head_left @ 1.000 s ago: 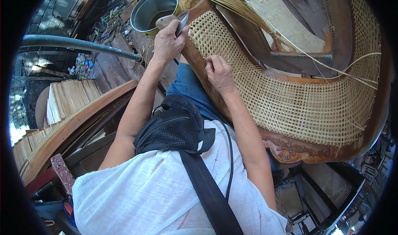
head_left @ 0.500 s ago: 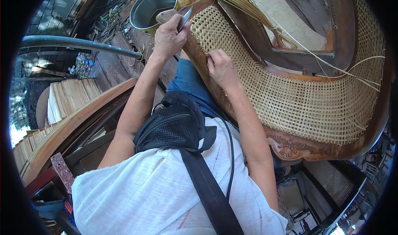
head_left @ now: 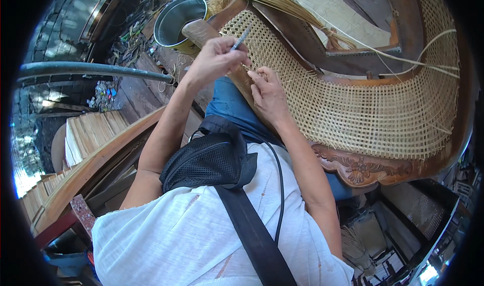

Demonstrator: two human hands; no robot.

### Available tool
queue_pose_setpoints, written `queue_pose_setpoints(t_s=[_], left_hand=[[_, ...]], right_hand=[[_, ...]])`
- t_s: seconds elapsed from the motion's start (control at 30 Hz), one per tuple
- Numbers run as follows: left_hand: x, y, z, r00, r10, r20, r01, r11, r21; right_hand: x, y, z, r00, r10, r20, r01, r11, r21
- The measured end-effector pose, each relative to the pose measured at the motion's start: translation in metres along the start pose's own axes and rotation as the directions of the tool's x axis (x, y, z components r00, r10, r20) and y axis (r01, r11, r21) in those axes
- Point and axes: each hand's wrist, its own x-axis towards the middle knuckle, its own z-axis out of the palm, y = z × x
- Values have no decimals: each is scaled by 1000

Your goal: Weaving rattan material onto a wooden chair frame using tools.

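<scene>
A wooden chair frame [head_left: 200, 31] with woven cane mesh [head_left: 348, 117] lies across my lap and reaches to the right. My left hand [head_left: 217, 60] is closed over the frame's left rail, with a slim pointed knife [head_left: 242, 36] sticking up out of the fist; its handle is hidden. Just right of it, at the mesh's left edge, my right hand [head_left: 269, 95] has thumb and fingers pinched together. Whatever lies between those fingertips is too small to make out. The two hands' fingertips nearly meet.
A bundle of loose cane strands [head_left: 282, 4] lies over the frame's far side. Beyond my left hand stands a metal bucket [head_left: 180, 21]. A grey-green pipe [head_left: 96, 70] runs in from the left, above a curved wooden piece [head_left: 101, 157] and stacked wood slats [head_left: 96, 135].
My left hand has come down and right toward my right hand, with the knife turned in it. My right hand has shifted slightly, and the chair frame sits a little higher in view.
</scene>
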Motion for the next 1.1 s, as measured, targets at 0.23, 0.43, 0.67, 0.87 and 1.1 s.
queue_pose_setpoints(t_s=[0.23, 0.43, 0.67, 0.87, 1.1], left_hand=[[-10, 16, 42, 912, -112, 394, 159, 983, -89], [-13, 3, 38, 988, 103, 115, -112, 990, 80], [-27, -3, 45, 913, -274, 302, 258, 962, 94], [-19, -12, 40, 861, -338, 380, 318, 941, 115], [-4, -14, 51, 859, -314, 405, 347, 938, -9]], right_hand=[[-4, -36, -37, 794, 476, 378, -514, 193, 836], [-5, -27, -62, 700, 636, 325, -307, -142, 941], [-18, -3, -82, 704, 703, 98, -336, 209, 918], [-44, 6, -128, 665, 735, 132, -529, 339, 778], [-215, -79, -217, 329, 796, 509, -619, 588, -520]])
